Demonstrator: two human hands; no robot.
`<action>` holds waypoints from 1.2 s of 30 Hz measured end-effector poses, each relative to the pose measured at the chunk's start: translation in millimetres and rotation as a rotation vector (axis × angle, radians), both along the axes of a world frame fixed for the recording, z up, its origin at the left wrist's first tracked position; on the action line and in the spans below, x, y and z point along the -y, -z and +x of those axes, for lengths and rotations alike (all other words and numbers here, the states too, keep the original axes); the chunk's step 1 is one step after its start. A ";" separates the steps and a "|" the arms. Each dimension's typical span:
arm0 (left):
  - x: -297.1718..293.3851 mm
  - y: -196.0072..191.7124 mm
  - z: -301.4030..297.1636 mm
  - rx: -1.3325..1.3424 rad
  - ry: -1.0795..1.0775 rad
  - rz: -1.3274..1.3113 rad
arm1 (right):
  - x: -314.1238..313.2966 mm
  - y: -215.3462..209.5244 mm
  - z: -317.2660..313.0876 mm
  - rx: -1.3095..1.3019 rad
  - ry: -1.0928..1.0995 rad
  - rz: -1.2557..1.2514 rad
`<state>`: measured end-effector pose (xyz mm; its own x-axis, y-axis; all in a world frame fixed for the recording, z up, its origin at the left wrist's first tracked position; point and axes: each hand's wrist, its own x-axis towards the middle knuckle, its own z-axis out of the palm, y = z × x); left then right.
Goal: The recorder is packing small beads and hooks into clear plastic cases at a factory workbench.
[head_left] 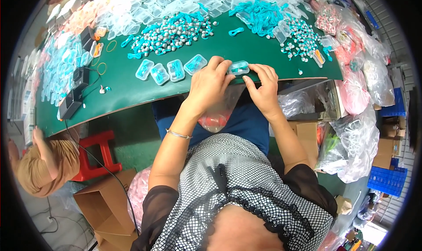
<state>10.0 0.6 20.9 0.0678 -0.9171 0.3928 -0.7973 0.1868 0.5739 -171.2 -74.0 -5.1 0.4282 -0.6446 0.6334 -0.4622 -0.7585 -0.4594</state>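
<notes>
A small clear plastic case [239, 68] with teal contents lies at the near edge of the green table, between my two hands. My left hand [209, 84] has its thumb and fingers closed on the case's left end. At the right end, the thumb and fingertips of my right hand [264, 89] grip it too. Just left of my left hand is a filled clear case [195, 65], next to several like it, such as a second case [176, 70] and one further left [144, 69]. A looped teal cord [236, 32] lies alone beyond my hands.
Farther back are a pile of grey-and-teal small parts [169, 35], teal cord bundles [259, 18] and heaped clear cases [140, 9]. Black boxes [70, 105] with a cable stand left. A co-worker in a brown top [46, 167] sits near a red stool [97, 154]. Plastic bags [354, 90] crowd the right.
</notes>
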 end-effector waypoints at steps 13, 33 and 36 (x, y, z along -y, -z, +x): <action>1.7 4.9 -0.5 0.027 -0.005 -0.088 | 2.6 -1.8 0.0 -0.165 0.086 -0.189; 3.4 12.9 -4.8 0.100 -0.037 -0.230 | 23.4 -37.7 -0.8 -0.198 -0.294 -0.109; -0.5 11.8 -3.0 0.065 -0.023 -0.207 | 31.6 -28.0 -1.2 -0.153 -0.450 0.023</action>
